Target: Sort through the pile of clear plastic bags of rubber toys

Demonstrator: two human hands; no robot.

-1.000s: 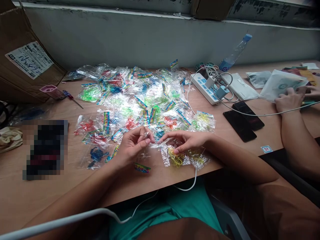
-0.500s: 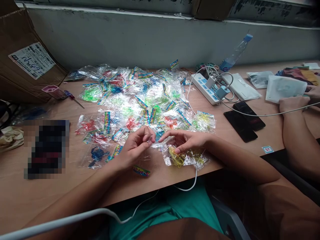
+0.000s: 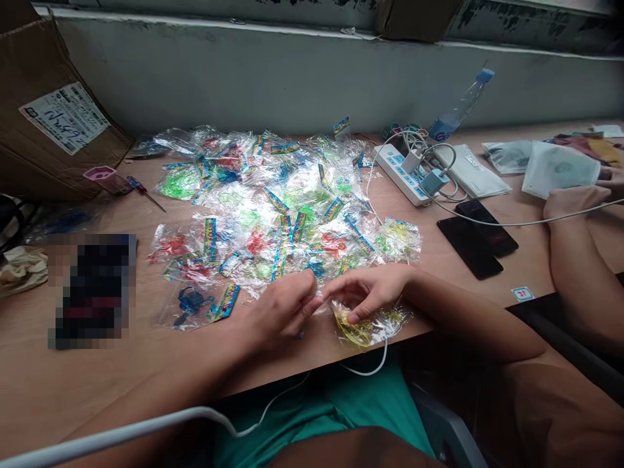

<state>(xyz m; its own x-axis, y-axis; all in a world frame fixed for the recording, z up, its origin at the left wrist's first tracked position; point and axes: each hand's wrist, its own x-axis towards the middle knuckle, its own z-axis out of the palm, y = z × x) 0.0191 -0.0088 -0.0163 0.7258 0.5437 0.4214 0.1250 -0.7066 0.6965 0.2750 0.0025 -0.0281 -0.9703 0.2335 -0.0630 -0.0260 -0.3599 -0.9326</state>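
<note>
While clamping a bagged yellow stringy toy (image 3: pixel 358 333) in right hand (image 3: pixel 379 291) near the front edge of the worktop (image 3: pixel 319 348), held left hand (image 3: pixel 286 307) curled just beside but could not tell its grip.

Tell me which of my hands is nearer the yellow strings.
Right. Your right hand is right at the yellow strings, partly over them; your left hand is off to their left, apart from them.
</note>
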